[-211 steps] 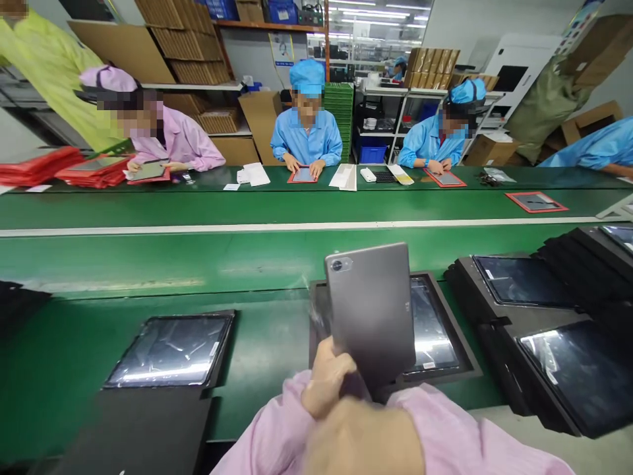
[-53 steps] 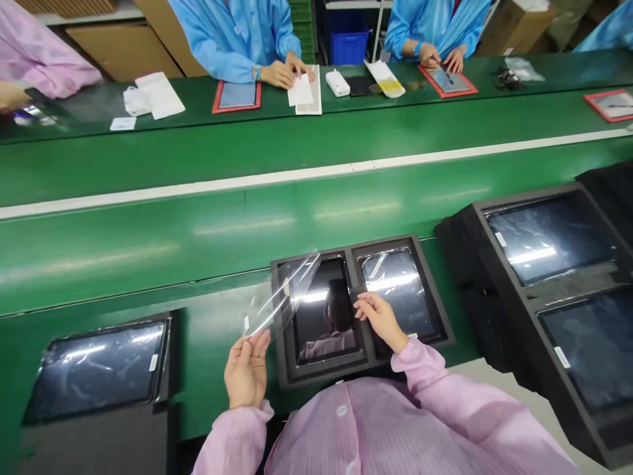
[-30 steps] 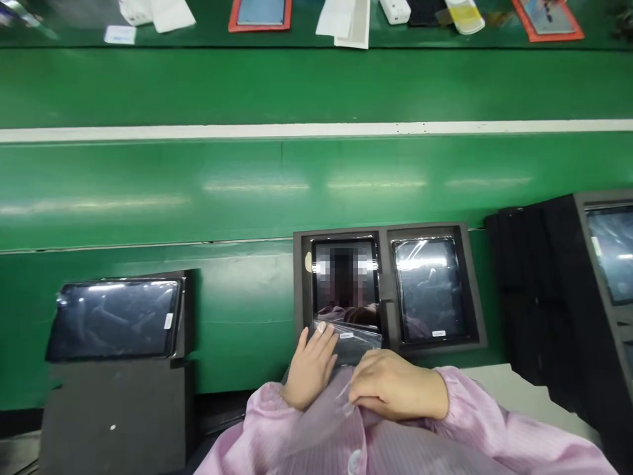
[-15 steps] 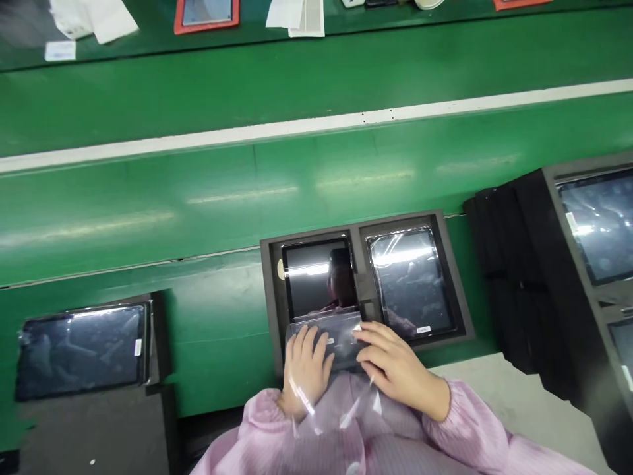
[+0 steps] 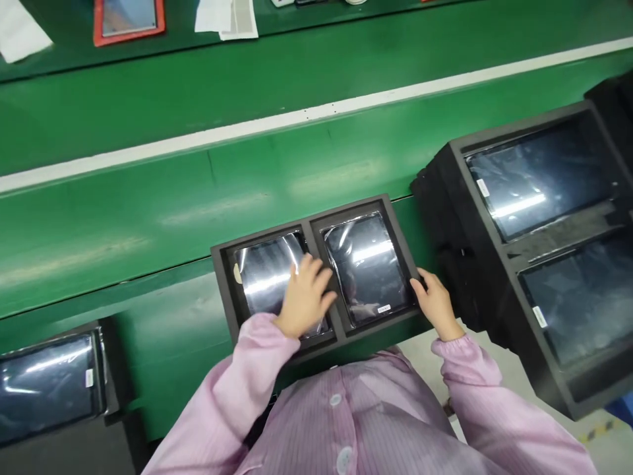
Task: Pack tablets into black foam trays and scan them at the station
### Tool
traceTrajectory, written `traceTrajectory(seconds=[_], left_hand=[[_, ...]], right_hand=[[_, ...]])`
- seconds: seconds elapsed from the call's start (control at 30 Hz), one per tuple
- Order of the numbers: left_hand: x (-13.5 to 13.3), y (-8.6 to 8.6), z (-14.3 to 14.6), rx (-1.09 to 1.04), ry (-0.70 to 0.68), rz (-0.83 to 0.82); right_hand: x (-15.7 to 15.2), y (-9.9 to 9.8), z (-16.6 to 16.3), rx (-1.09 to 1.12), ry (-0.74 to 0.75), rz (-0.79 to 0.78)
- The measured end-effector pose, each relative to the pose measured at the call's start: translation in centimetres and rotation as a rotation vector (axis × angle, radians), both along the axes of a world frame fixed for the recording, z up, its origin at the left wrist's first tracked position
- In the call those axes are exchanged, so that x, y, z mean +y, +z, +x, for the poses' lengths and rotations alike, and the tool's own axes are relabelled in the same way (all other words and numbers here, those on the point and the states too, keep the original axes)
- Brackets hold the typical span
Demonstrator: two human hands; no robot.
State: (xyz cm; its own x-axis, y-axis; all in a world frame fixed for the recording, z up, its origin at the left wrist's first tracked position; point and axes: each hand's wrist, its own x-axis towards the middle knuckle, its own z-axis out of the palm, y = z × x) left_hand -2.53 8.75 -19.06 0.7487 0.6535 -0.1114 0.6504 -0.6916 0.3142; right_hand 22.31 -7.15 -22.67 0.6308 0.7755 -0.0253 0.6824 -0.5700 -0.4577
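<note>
A black foam tray (image 5: 324, 215) with two compartments lies in front of me, a dark screen panel in each. The left screen panel (image 5: 264, 277) has clear film over it. My left hand (image 5: 305, 297) is above its right part, fingers spread, holding nothing; I cannot tell whether it touches the film. The right screen panel (image 5: 363, 264) is also under glossy film and has a small white label (image 5: 384, 309) at its lower edge. At the tray's right side, my right hand (image 5: 435, 305) grips the rim between thumb and fingers.
On the right, stacked black trays (image 5: 505, 254) hold more labelled screens. Another filmed screen (image 5: 47, 382) lies on black foam at lower left. Across the green bench (image 5: 163, 218) runs a white strip (image 5: 198, 139). A red-framed panel (image 5: 129, 16) and papers (image 5: 226, 16) are at the back.
The clear film went from my hands onto the left screen panel. My left hand moved up over that panel, and my right hand shifted right to the tray's rim. The view turned right.
</note>
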Motion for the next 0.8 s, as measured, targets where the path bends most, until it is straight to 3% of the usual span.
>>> traceTrajectory(seconds=[0.07, 0.1, 0.2, 0.3, 0.47, 0.6, 0.7, 0.8], left_hand=[[-3.5, -0.6, 0.1, -0.019, -0.255, -0.052], [-5.0, -1.0, 0.1, -0.01, -0.296, -0.067], [-7.0, -2.2, -0.3, 0.048, -0.265, -0.084], [-6.8, -2.5, -0.7, 0.095, -0.266, -0.071], [-6.9, -1.8, -0.6, 0.117, -0.249, -0.036], [-7.3, -1.7, -0.4, 0.129, -0.221, -0.037], [-7.1, -1.8, -0.6, 0.109, -0.205, -0.082], [-6.7, -1.9, -0.8, 0.018, -0.152, -0.167]], right_hand=[[-0.2, -0.2, -0.5, 0.039, -0.01, 0.009], [-0.3, -0.2, -0.8, 0.038, -0.01, 0.016], [-0.7, 0.1, -1.3, 0.042, 0.014, -0.011], [0.2, 0.9, -1.1, 0.015, 0.067, -0.068], [7.8, 2.6, -0.3, -0.069, 0.197, 0.067], [14.5, 2.6, 0.3, -0.04, 0.271, 0.01], [16.8, 2.0, 0.8, -0.01, 0.315, 0.016], [16.7, 2.3, 0.8, -0.011, 0.343, 0.063]])
